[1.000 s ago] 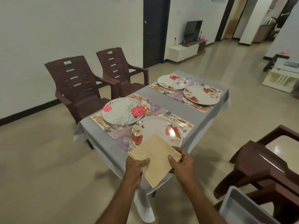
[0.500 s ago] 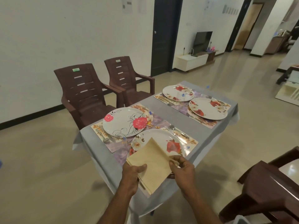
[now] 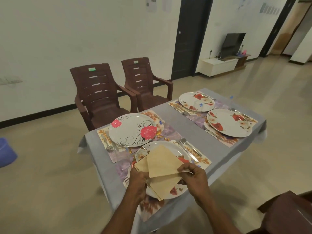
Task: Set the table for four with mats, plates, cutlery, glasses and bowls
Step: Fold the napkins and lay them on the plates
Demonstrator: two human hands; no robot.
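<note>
- Desk (image 3: 185, 125), one: draped in a grey cloth, long axis running away from the viewer.
- Brown plastic armchairs, two: the nearer (image 3: 99, 93) and the farther (image 3: 145, 81) side by side along the desk's left edge.
- Floral mats, four: near pair (image 3: 168, 132) at the front end, far pair (image 3: 224, 137) at the back end, each pair laid edge to edge.
- Plates, four, one per mat: near-left plate (image 3: 131, 130) with pink blooms and black scrollwork; near-right plate (image 3: 168, 147) under the hands; far-left plate (image 3: 196, 101) and far-right plate (image 3: 229, 123) with red flowers.
- Tan napkins (image 3: 162, 166), a small folded stack: held over the near-right plate, top one raised apart from the rest.
- Left hand (image 3: 137, 180): fingers curled round the left edge of the stack.
- Right hand (image 3: 194, 176): thumb and fingertips pinching the right corner of the top napkin.
- Cutlery: spoon and knife (image 3: 190, 149) on the mat just right of the near-right plate; spoon (image 3: 108, 146) left of the near-left plate; fork tines (image 3: 126, 179) beside the left hand.
- Clear glass (image 3: 197, 105), possibly: a faint outline in front of the far-left plate, too transparent to confirm.
</note>
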